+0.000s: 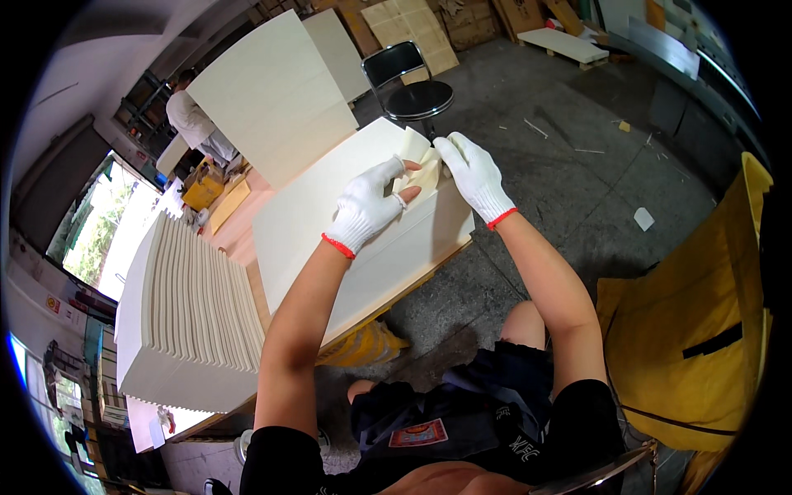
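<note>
A white board stack [297, 223] lies in front of me on a table. Over its far right end, my left hand [363, 205] wears a white knitted glove with a red cuff; thumb and forefinger tips are bare. Those fingers close around a crumpled pale yellow strip [426, 176], which looks thin and folded. My right hand [476, 175], gloved alike, is at the strip's right side, by the board's edge. Its fingers are bent together, and their tips are partly hidden; what they pinch cannot be made out.
A tall row of upright white panels [198, 305] stands at the left. Behind the boards leans a large pale panel [272, 91]. A black chair [419, 97] is beyond the far end. A yellow fabric bag [685, 330] is at my right. Another person [194, 115] works at the far left.
</note>
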Action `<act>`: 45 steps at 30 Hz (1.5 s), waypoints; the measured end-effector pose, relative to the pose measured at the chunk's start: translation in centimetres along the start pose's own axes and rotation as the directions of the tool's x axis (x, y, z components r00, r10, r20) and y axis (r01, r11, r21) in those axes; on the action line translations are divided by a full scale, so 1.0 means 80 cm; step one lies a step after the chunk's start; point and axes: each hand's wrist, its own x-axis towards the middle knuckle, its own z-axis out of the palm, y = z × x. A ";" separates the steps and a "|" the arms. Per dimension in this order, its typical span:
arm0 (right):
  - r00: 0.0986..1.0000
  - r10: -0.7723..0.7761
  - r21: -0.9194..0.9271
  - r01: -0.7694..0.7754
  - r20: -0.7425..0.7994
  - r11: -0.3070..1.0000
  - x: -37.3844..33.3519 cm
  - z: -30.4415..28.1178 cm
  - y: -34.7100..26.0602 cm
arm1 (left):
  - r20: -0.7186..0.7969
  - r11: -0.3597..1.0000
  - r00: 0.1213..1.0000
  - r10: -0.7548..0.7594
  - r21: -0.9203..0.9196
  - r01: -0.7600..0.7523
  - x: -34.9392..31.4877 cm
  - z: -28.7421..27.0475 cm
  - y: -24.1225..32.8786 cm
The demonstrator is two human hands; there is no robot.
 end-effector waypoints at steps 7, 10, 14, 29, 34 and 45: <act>1.000 0.024 0.002 -0.024 0.002 1.000 0.001 0.001 0.004 | 0.036 1.000 0.999 -0.020 -0.016 0.021 0.000 -0.004 0.006; 0.999 0.030 -0.021 -0.029 0.015 0.999 -0.001 -0.001 -0.003 | -0.003 1.000 1.000 -0.004 -0.009 0.004 -0.003 -0.005 0.005; 0.999 -0.019 -0.040 0.018 -0.035 0.999 0.002 0.004 0.005 | -0.026 0.994 0.994 0.109 0.020 -0.109 0.002 0.001 -0.011; 0.999 0.053 -0.067 -0.052 0.004 0.996 0.000 0.002 -0.002 | -0.045 0.999 0.998 0.052 0.013 -0.051 -0.001 -0.001 0.001; 0.999 0.033 -0.035 -0.033 -0.013 0.999 0.000 0.005 0.003 | 0.003 0.994 0.996 0.086 0.065 -0.086 0.002 0.003 -0.008; 0.999 0.025 -0.024 -0.026 -0.027 0.999 -0.004 0.003 0.001 | 0.051 0.998 0.999 -0.013 0.061 0.010 0.000 -0.003 0.005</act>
